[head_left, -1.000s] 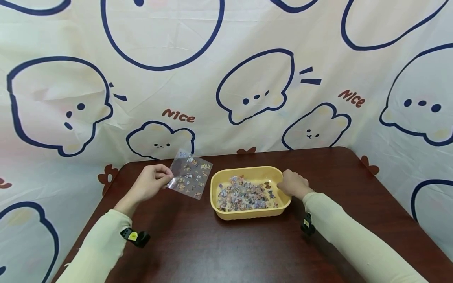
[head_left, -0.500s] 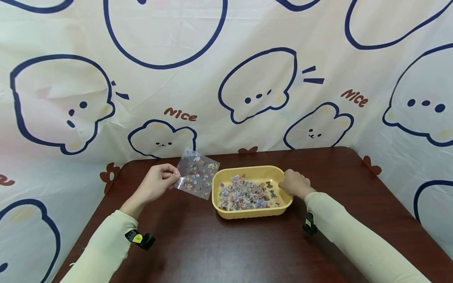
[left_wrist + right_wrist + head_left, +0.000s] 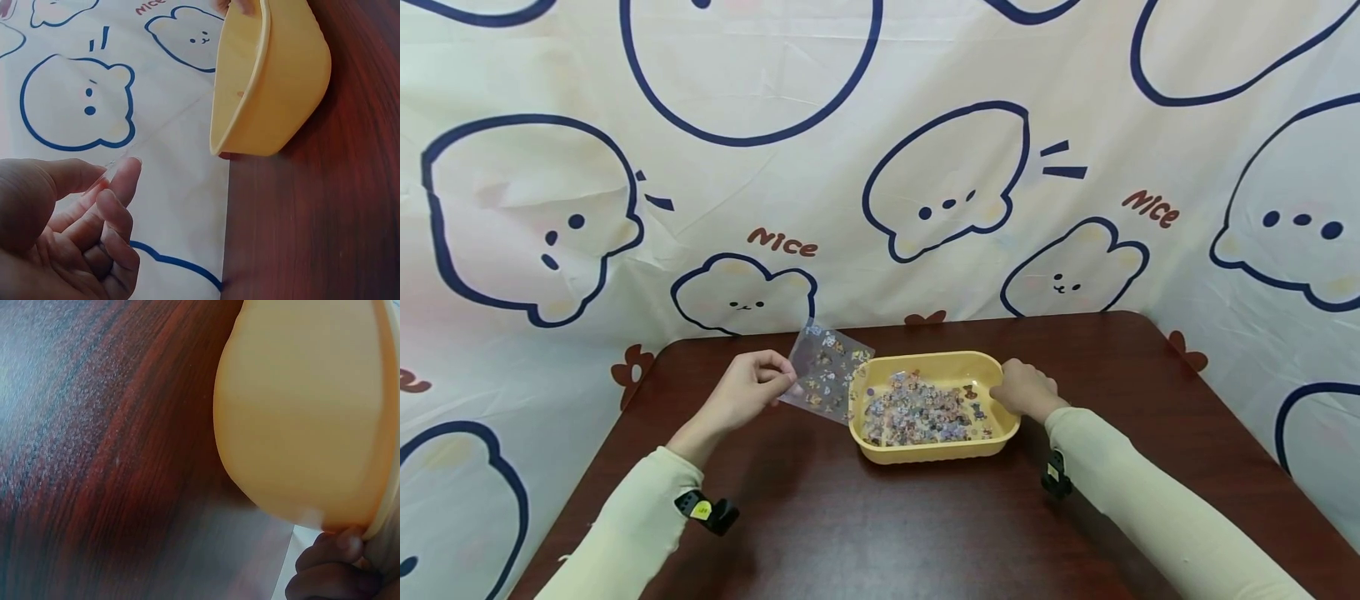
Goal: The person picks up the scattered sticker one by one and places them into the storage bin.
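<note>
Between thumb and fingers my left hand (image 3: 748,390) pinches a clear sticker sheet (image 3: 825,371) printed with small cartoon figures. The sheet's right edge overlaps the left rim of a yellow plastic basin (image 3: 936,454). In the left wrist view the sheet is nearly edge-on, a thin line running from the fingertips toward the basin (image 3: 287,81). A heap of small colourful stickers (image 3: 917,412) lies in the basin. My right hand (image 3: 1026,390) grips the basin's right rim; in the right wrist view its curled fingers (image 3: 331,569) show below the basin wall.
Under the basin is a dark reddish-brown wooden table (image 3: 880,533). A cream cloth (image 3: 820,183) with blue-outlined cartoon animals hangs behind and at both sides of it. Black wrist cameras (image 3: 707,510) sit on both sleeves.
My left hand has moved to the right with the sticker sheet, bringing the sheet's edge over the basin's left rim. The right hand keeps its grip on the basin.
</note>
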Available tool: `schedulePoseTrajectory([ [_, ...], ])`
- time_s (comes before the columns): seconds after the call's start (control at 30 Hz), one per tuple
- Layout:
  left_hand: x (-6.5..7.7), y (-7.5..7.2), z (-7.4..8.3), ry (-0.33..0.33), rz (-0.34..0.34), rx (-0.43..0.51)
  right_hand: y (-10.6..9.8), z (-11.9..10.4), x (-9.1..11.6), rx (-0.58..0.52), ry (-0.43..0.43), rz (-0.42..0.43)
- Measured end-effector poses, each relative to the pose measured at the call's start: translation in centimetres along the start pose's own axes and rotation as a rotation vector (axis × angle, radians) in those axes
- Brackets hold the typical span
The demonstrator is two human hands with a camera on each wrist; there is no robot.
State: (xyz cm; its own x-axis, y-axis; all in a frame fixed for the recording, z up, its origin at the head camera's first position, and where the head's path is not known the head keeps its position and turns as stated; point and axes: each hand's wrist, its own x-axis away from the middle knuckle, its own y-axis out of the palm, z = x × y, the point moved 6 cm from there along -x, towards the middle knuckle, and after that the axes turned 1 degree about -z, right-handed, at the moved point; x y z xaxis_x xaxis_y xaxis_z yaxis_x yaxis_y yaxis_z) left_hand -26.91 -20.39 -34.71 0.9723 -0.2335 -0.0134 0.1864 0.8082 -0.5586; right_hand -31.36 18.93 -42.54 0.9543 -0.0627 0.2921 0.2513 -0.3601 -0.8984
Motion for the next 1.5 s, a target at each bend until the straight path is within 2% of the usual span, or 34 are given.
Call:
schedulePoseTrajectory([
  [0.73,-0.5,3.0,0.7,0.016,-0.071,0.064,0.0,0.0,0.0,-0.005,-0.001,0.009],
  [1.17,-1.1,4.7,0.7,-0.002,-0.086,0.069,0.0,0.0,0.0,0.0,-0.004,0.005],
  [1.5,-2.0,6.3,0.4,-0.043,-0.083,0.06,0.0,-0.1,0.1,0.002,-0.01,-0.001],
])
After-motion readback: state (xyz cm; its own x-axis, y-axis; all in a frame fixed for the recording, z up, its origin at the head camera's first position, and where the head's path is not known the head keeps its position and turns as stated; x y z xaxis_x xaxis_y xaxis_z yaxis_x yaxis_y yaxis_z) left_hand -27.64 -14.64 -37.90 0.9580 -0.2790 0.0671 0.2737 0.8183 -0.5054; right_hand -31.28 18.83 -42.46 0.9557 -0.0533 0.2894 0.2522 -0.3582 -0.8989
